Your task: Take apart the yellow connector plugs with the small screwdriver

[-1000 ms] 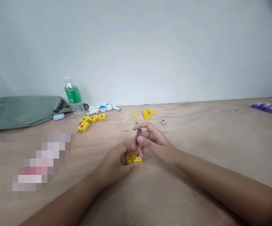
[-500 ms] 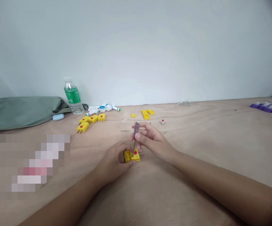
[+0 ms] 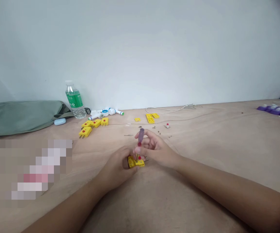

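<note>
My left hand [image 3: 119,165] is closed round a yellow plug [image 3: 132,161] with a red button, keeping it on the tabletop. In my right hand [image 3: 158,150] is a screwdriver [image 3: 141,135] with a purple, see-through handle, standing nearly upright. Its tip meets the plug's top face, beside the red button. The fingers of my right hand are low on the tool, near where handle and shaft join. Metal prongs stick out of the plug's right side, partly behind my right fingers.
Several yellow plugs [image 3: 85,131] lie at left, before white pipe-like parts [image 3: 112,111] and a water bottle [image 3: 74,99]. Behind my hands are yellow shell pieces [image 3: 150,118], a red-topped switch part [image 3: 167,125] and small metal bits. A green bag [image 3: 26,116] lies far left, a purple rack [image 3: 275,111] far right.
My right hand has slid down the screwdriver, from the handle towards the shaft, and now covers more of the plug. The plug and my left hand have stayed in place.
</note>
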The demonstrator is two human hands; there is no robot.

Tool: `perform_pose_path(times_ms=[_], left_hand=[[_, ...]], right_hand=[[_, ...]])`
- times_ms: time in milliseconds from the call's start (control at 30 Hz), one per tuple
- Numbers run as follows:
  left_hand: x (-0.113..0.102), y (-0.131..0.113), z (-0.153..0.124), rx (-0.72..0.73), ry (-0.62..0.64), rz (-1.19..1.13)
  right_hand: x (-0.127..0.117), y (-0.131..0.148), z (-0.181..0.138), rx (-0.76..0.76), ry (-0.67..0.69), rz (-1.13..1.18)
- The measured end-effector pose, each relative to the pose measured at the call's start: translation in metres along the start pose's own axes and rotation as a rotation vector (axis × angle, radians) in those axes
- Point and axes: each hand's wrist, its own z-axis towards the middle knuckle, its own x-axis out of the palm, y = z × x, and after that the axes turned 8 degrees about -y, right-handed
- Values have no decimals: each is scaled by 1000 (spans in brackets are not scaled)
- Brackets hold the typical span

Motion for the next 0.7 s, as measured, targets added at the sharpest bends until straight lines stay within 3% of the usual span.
perform_pose_path(times_ms=[200,433,700], left_hand=[[0,6,-2,1,-26,36],[0,1,0,23,6,27],[1,6,-1,-3,-6,55]], right_hand=[[-2,-11,2,31,-108,101],[-3,-12,-2,-53,-23,-54],[-6,-20,2,34,-84,80]])
